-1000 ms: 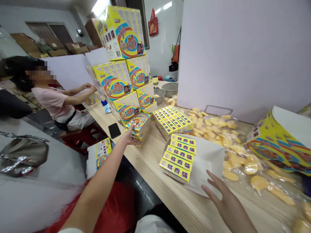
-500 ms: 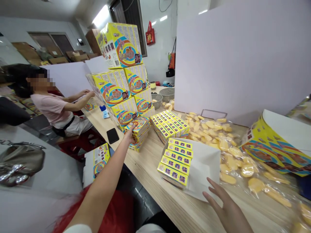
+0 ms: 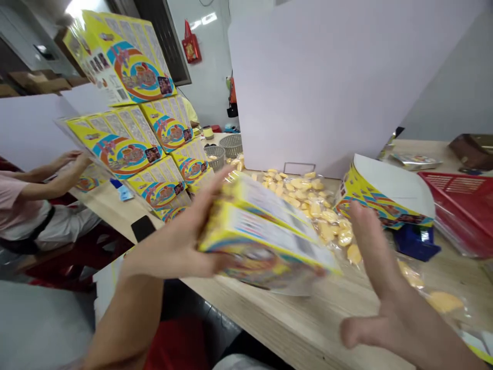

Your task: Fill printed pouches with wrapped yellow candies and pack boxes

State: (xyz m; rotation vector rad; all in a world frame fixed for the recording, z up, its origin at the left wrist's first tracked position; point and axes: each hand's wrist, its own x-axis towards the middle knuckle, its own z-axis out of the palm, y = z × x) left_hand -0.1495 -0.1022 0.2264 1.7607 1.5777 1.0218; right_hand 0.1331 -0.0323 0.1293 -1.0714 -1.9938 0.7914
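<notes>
My left hand (image 3: 175,244) grips a pair of small yellow printed boxes (image 3: 269,231), tilted above the table and smeared by motion. Thumb and fingers lie on opposite sides of the boxes at their left end. A pale edge shows below them, but what it belongs to is mostly hidden. To the right, my right hand (image 3: 400,303) is empty, with thumb and forefinger spread apart and a gap between it and the boxes. Beyond both hands lie several clear-wrapped yellow pieces (image 3: 308,198).
Tall stacked yellow cartons (image 3: 142,77) stand at the left, with a phone (image 3: 142,227) near the table edge. Folded display boxes (image 3: 389,195), a blue holder (image 3: 416,241) and a red basket (image 3: 462,205) stand right. A co-worker's arms (image 3: 57,174) are far left.
My left hand has moved right from the small box stack, now carrying yellow boxes. My right hand has lifted and spread wider. The view has turned rightward, bringing the red basket into sight.
</notes>
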